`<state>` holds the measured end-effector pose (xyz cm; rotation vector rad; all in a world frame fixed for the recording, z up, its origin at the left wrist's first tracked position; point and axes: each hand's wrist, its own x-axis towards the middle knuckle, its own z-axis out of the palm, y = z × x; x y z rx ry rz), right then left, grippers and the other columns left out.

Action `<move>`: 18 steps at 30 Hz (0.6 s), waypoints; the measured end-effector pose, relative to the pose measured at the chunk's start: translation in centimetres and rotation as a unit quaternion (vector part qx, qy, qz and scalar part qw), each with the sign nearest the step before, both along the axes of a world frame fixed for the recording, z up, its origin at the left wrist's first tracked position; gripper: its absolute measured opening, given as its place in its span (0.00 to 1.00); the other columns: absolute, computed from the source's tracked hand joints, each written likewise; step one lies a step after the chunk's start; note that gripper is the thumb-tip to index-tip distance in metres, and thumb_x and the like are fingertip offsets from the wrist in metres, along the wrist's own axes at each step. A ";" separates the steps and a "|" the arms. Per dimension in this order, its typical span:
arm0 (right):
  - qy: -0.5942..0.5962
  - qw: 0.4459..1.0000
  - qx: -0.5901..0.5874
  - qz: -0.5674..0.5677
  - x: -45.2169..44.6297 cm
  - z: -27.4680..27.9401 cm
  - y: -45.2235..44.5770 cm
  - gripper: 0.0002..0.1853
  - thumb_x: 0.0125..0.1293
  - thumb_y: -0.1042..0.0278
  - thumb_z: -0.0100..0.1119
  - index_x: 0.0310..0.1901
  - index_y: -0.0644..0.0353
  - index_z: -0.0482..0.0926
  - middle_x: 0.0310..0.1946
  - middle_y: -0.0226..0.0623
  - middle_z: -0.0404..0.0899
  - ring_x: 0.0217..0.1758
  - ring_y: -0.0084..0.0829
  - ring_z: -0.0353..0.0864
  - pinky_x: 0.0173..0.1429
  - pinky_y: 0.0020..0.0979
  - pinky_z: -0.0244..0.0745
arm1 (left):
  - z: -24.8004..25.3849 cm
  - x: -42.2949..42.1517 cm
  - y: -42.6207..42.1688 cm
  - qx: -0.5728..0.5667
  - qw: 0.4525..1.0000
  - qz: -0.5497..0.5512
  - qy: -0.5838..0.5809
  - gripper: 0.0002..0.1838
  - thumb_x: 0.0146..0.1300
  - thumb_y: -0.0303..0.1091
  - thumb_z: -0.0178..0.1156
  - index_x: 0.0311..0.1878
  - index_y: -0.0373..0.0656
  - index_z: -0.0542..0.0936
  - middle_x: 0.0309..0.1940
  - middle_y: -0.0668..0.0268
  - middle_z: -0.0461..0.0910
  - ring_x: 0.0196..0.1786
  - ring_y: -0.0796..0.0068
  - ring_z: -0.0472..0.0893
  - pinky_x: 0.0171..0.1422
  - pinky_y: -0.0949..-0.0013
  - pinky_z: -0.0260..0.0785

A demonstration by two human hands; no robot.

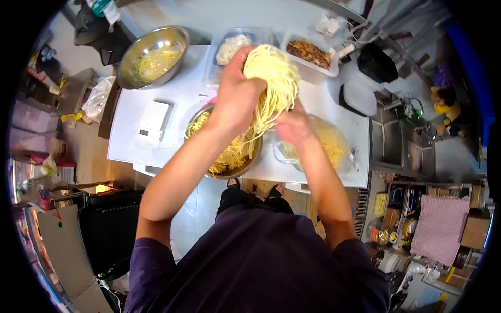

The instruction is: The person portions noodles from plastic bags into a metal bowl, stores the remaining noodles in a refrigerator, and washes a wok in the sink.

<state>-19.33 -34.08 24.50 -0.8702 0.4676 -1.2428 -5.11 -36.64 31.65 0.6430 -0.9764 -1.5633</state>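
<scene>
A large bundle of pale yellow noodles (271,78) is lifted above the white table (182,68), with strands hanging down. My left hand (240,94) is wrapped round its left side. At its lower right, my right hand (296,125) is blurred and touches the hanging strands; its fingers are partly hidden. Beneath my hands stands a metal bowl of noodles (229,159), partly covered by my left forearm. Right of it, a clear bowl (344,143) holds more yellow noodles, partly behind my right forearm.
A steel bowl (180,39) with wet noodles stands at the back left, above a white scale (154,117). Behind my hands are a tub of white strands (232,48) and a tub of brown pieces (309,53). A sink (389,138) lies to the right.
</scene>
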 end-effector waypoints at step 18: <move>0.185 0.960 0.101 -0.185 -20.4 -9.8 8.3 0.28 0.55 0.81 0.66 0.60 0.66 0.74 0.57 0.42 0.79 0.58 0.34 0.81 0.61 0.34 0.79 | -25.3 -11.3 8.5 0.212 0.884 -0.034 -0.415 0.29 0.66 0.39 0.60 0.67 0.36 0.68 0.55 0.54 0.78 0.62 0.63 0.75 0.69 0.56 0.65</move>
